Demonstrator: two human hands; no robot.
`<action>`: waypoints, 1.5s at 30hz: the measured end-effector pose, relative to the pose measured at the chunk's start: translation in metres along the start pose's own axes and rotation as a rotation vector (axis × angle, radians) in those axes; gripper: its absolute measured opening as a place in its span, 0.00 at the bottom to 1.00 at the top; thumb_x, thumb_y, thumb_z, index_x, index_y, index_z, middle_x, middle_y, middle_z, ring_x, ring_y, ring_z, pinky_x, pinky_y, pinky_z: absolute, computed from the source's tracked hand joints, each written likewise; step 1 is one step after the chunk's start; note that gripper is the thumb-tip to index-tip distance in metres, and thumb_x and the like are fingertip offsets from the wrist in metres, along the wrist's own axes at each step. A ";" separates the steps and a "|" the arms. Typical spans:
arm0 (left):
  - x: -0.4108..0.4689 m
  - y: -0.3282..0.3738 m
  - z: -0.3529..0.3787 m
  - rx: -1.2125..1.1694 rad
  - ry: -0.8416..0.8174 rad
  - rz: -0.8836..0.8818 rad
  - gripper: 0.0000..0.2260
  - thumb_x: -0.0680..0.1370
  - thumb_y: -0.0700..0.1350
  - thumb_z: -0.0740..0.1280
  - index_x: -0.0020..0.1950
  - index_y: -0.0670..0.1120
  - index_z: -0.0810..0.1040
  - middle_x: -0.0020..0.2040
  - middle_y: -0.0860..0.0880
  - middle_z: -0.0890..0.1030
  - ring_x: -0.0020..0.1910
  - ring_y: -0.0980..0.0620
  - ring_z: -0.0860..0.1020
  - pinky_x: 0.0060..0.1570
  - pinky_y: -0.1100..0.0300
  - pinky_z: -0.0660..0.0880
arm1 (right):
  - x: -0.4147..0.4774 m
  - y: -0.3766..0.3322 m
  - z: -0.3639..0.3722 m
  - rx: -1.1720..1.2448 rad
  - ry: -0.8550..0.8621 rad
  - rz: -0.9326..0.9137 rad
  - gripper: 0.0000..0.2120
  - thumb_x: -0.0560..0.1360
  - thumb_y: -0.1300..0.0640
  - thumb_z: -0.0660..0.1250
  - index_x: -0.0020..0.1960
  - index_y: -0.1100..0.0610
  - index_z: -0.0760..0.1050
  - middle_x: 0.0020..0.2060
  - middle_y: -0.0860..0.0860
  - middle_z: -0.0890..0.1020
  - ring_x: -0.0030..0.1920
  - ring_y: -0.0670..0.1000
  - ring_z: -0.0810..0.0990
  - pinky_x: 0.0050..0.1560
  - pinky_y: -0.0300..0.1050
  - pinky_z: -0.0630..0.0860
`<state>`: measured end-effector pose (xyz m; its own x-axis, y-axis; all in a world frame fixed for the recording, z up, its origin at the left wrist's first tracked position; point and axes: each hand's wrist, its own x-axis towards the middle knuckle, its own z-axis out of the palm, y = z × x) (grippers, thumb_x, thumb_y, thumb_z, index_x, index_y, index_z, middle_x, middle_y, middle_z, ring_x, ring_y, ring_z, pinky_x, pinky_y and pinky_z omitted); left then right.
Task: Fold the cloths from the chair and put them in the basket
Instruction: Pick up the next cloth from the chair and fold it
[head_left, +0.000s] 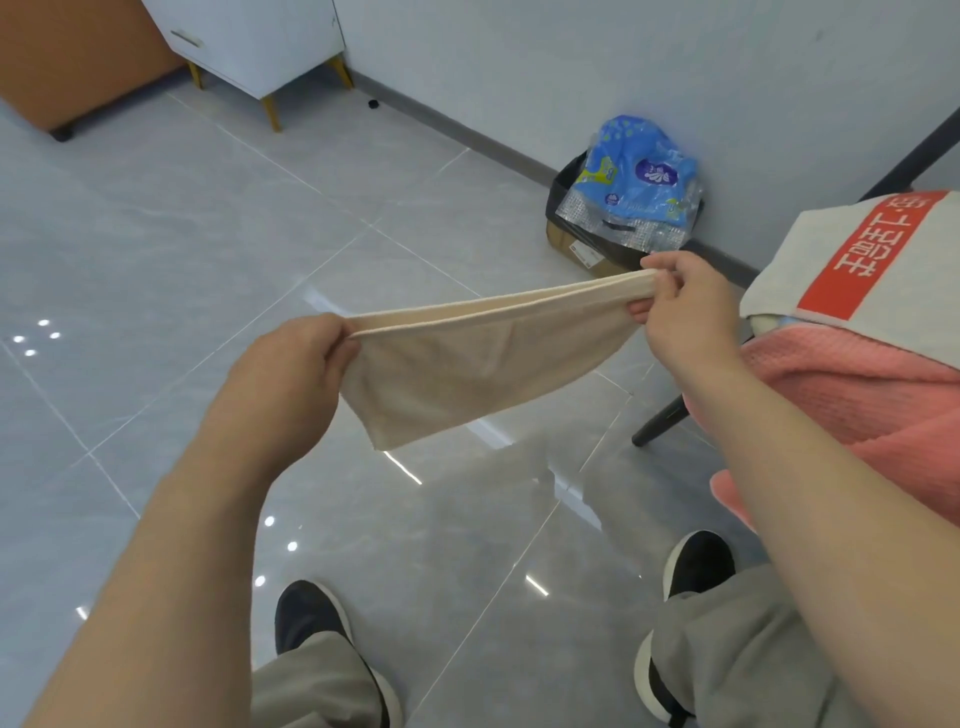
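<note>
Beige cloth: a plain beige woven cloth (483, 374), doubled over, two edges running together along the top; stretched in the air between the left hand (291, 364) and right hand (685, 306), each pinching a top corner, the rest hanging slack.
Pink cloth: a pink waffle-textured cloth (831, 384), draped over the black-legged chair (660, 422).
Grey cloth: a pale grey cloth with a red printed band (914, 301), lying on the pink one.

We see the left hand (291, 374) and the right hand (685, 312) bare, and both forearms (171, 545) bare as far as the view reaches. The legs wear loose grey-beige trousers (727, 654) with soft folds. On the feet we note black shoes (306, 613) with white soles.
</note>
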<state>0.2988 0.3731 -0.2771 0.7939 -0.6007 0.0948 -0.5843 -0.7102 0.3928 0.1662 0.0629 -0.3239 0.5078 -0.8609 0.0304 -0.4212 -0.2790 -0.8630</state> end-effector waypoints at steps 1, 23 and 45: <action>-0.001 0.002 -0.001 -0.010 0.040 0.015 0.09 0.83 0.47 0.58 0.47 0.45 0.74 0.40 0.50 0.75 0.41 0.45 0.72 0.39 0.52 0.67 | 0.001 0.001 -0.001 -0.010 0.002 0.013 0.13 0.83 0.60 0.54 0.51 0.47 0.75 0.50 0.53 0.83 0.40 0.49 0.85 0.45 0.44 0.82; -0.005 0.008 -0.007 -0.076 -0.017 -0.022 0.12 0.78 0.52 0.68 0.40 0.46 0.78 0.28 0.51 0.73 0.32 0.52 0.73 0.31 0.56 0.68 | 0.005 0.010 -0.006 -0.021 -0.045 0.152 0.12 0.82 0.62 0.56 0.50 0.51 0.76 0.47 0.53 0.83 0.46 0.52 0.85 0.54 0.51 0.82; -0.005 -0.011 -0.010 -0.071 -0.308 -0.353 0.06 0.78 0.42 0.68 0.43 0.51 0.80 0.33 0.54 0.84 0.37 0.54 0.77 0.31 0.59 0.68 | -0.004 0.002 -0.029 -0.698 -0.823 -0.136 0.13 0.69 0.46 0.78 0.43 0.52 0.77 0.32 0.49 0.84 0.34 0.49 0.82 0.38 0.44 0.75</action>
<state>0.3024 0.3878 -0.2725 0.8487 -0.4157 -0.3269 -0.2665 -0.8701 0.4145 0.1415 0.0533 -0.3107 0.8210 -0.3283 -0.4671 -0.5255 -0.7544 -0.3934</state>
